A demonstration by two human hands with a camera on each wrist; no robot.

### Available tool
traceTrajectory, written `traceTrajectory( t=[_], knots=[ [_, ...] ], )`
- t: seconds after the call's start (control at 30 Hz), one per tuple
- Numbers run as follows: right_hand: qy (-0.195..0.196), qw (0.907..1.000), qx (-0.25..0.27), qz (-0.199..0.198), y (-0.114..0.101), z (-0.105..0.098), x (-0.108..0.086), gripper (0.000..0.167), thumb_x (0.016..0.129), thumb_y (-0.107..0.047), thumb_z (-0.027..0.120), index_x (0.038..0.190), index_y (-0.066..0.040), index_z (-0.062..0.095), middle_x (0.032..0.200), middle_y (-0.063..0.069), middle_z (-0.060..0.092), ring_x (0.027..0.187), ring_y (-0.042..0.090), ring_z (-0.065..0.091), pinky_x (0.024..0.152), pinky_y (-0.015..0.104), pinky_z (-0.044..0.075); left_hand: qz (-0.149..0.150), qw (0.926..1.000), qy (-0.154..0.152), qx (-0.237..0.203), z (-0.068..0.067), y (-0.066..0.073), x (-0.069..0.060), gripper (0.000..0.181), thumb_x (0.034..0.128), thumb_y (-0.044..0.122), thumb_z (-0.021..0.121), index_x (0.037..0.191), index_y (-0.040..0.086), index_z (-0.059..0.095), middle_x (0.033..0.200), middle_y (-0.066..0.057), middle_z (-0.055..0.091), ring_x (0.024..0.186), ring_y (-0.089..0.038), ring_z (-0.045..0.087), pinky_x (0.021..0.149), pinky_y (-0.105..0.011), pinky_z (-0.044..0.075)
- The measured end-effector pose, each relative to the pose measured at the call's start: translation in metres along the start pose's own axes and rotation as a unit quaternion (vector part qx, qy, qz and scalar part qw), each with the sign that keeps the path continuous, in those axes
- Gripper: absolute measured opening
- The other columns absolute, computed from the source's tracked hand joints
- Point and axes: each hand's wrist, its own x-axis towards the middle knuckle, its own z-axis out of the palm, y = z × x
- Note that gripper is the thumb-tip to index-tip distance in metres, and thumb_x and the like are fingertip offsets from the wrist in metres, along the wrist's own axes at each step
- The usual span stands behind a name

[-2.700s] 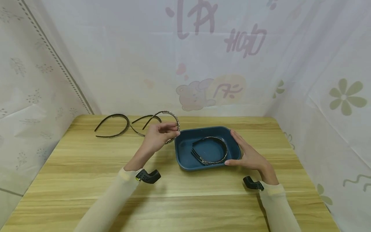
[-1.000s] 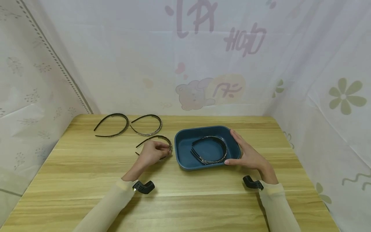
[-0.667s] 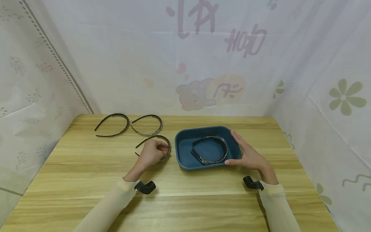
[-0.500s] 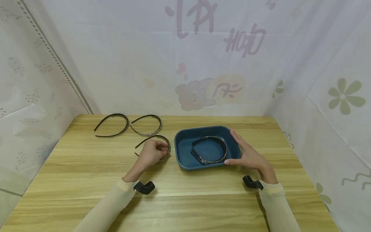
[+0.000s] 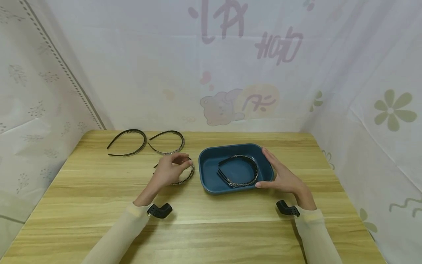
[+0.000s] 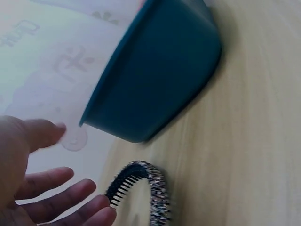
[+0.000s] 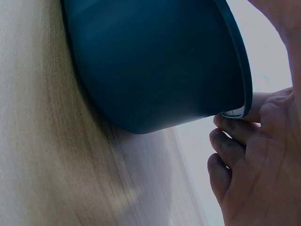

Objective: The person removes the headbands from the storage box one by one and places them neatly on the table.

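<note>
Hovering at the front headband [image 5: 192,173], my left hand [image 5: 169,169] has its fingers parted and relaxed; the left wrist view shows my thumb well away from them and that band's glittery outer face and inner comb teeth just past my fingertips. Whether one of them touches it, I cannot tell. The band lies on the wooden table [image 5: 211,234], just left of the blue tub [image 5: 208,172], its curve toward the tub and its ends partly hidden behind my hand. My right hand [image 5: 286,176] grips the tub's right end, thumb on the near rim and fingers at the far corner, some curled below the lip. Inside the tub the stacked headbands [image 5: 244,184] lie together toward the right, their tips pointing left; how many, I cannot make out. Behind my left hand, two more lie side by side near the table's back edge: the left headband [image 5: 145,141] and the middle headband [image 5: 183,141].
</note>
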Motion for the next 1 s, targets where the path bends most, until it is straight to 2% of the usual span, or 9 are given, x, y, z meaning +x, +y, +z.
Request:
traceTrajectory(
  t=[0.17, 0.43, 0.6, 0.73, 1.0],
  knots=[
    [0.000, 1.0000, -0.001, 0.000, 0.001, 0.000, 0.000, 0.126, 0.077, -0.037, 0.091, 0.167, -0.022, 0.004, 0.175, 0.005, 0.004, 0.160, 0.039, 0.005, 0.120, 0.075, 0.018, 0.011, 0.9999, -0.006, -0.007, -0.005, 0.005, 0.001, 0.051, 0.1001, 0.043, 0.066, 0.140, 0.012, 0.063, 0.127, -0.008, 0.072, 0.121, -0.029, 0.067, 0.100, -0.050, 0.055],
    [-0.001, 1.0000, 0.001, 0.001, 0.000, 0.000, 0.000, 0.126, 0.077, -0.037, 0.091, 0.167, -0.022, 0.004, 0.175, 0.004, 0.003, 0.160, 0.040, 0.005, 0.119, 0.075, 0.018, 0.043, 0.9979, -0.028, -0.039, -0.008, 0.016, 0.004, 0.061, 0.1008, 0.048, 0.063, 0.149, 0.012, 0.053, 0.147, -0.014, 0.060, 0.136, -0.030, 0.057, 0.109, -0.050, 0.051],
    [-0.002, 1.0000, -0.002, 0.002, 0.000, 0.000, 0.000, 0.126, 0.078, -0.038, 0.091, 0.167, -0.023, 0.004, 0.175, 0.004, 0.003, 0.161, 0.039, 0.005, 0.119, 0.075, 0.018, 0.049, 0.9972, -0.037, -0.042, -0.009, 0.023, 0.006, 0.062, 0.1008, 0.048, 0.063, 0.151, 0.014, 0.051, 0.153, -0.010, 0.054, 0.142, -0.028, 0.051, 0.112, -0.047, 0.050],
    [-0.002, 1.0000, -0.001, 0.004, 0.000, 0.000, -0.001, 0.125, 0.078, -0.038, 0.091, 0.167, -0.024, 0.004, 0.175, 0.004, 0.003, 0.161, 0.039, 0.005, 0.119, 0.076, 0.018, 0.054, 0.9967, -0.045, -0.041, -0.008, 0.028, 0.008, 0.064, 0.1001, 0.052, 0.062, 0.152, 0.018, 0.050, 0.154, -0.009, 0.053, 0.142, -0.030, 0.052, 0.110, -0.047, 0.051],
    [-0.001, 1.0000, -0.006, 0.006, 0.000, -0.001, -0.001, 0.125, 0.078, -0.038, 0.090, 0.167, -0.025, 0.004, 0.175, 0.006, 0.004, 0.160, 0.040, 0.006, 0.118, 0.076, 0.019, 0.068, 0.9922, -0.061, -0.086, -0.003, 0.040, 0.014, 0.062, 0.0996, 0.046, 0.066, 0.153, 0.018, 0.049, 0.156, -0.012, 0.051, 0.146, -0.028, 0.048, 0.113, -0.046, 0.049]
  ],
)
